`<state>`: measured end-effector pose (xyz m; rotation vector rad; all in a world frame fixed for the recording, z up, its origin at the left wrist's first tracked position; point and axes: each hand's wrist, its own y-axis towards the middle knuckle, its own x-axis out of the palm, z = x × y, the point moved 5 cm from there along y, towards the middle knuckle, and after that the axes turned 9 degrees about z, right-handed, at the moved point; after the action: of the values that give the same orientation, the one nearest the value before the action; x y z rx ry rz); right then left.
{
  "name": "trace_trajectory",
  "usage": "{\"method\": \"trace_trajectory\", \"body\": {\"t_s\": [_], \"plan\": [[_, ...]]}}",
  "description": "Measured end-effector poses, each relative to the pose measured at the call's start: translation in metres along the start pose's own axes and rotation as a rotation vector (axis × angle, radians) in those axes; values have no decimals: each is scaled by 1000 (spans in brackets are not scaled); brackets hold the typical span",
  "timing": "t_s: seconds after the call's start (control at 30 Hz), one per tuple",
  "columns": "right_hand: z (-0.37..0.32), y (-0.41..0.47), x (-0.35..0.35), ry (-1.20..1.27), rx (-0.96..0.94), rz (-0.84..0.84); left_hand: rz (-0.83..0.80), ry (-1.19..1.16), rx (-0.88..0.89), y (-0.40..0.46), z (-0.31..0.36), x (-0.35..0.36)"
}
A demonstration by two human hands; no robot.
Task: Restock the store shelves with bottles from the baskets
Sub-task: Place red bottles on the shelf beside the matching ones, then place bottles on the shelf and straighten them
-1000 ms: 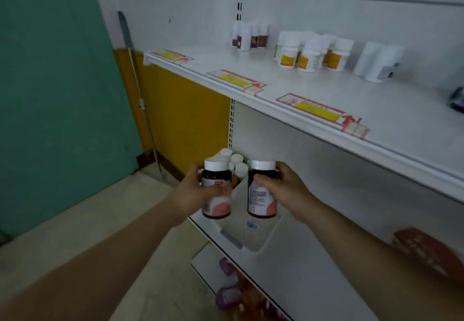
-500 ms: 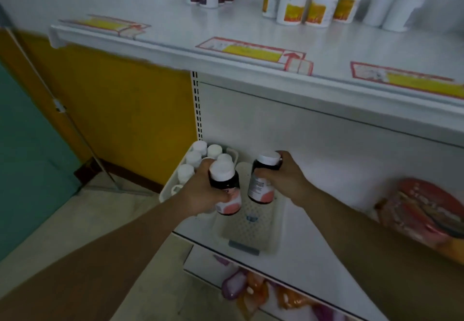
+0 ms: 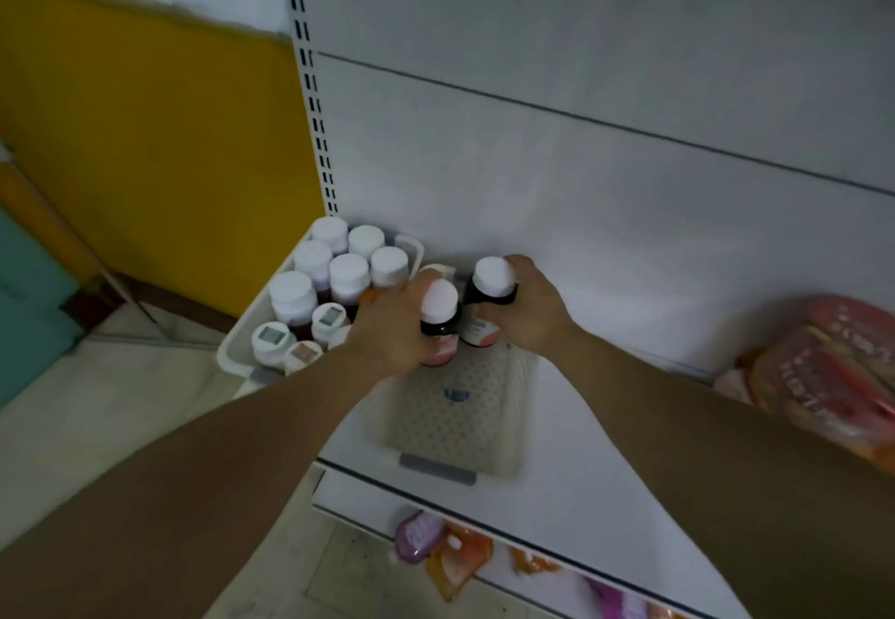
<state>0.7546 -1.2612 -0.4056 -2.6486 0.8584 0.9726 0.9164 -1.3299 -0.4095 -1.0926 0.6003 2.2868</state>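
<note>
My left hand grips a dark bottle with a white cap and a pink label. My right hand grips a second, like bottle by its neck. Both bottles hang upright over the far end of a white perforated basket that stands on the lower shelf. To its left a second white basket holds several white-capped bottles, packed close together.
The shelf's white back panel rises right behind the baskets. Red and orange packets lie on the shelf at the right. More packets show on the shelf below. A yellow wall and the floor are at left.
My head has tipped down, so the upper shelf with its bottles has left the view. Both hands have sunk with their bottles toward the perforated basket.
</note>
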Motion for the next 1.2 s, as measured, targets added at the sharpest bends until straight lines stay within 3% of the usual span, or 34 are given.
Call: {"method": "trace_trajectory", "body": {"t_s": [0.23,0.37,0.53,0.93,1.2], "plan": [[20,2,2,-246,-49,19,84,478,75,34,-1,12],[20,4,6,-315,-87,93,16,628,68,53,1,16],[19,7,5,-450,-59,178,-44,584,88,51,-6,18],[-36,-36,-36,-529,24,-148,-217,404,-54,-23,12,-41],[-97,-130,-109,-539,58,-76,-288,205,147,-89,79,-94]]}}
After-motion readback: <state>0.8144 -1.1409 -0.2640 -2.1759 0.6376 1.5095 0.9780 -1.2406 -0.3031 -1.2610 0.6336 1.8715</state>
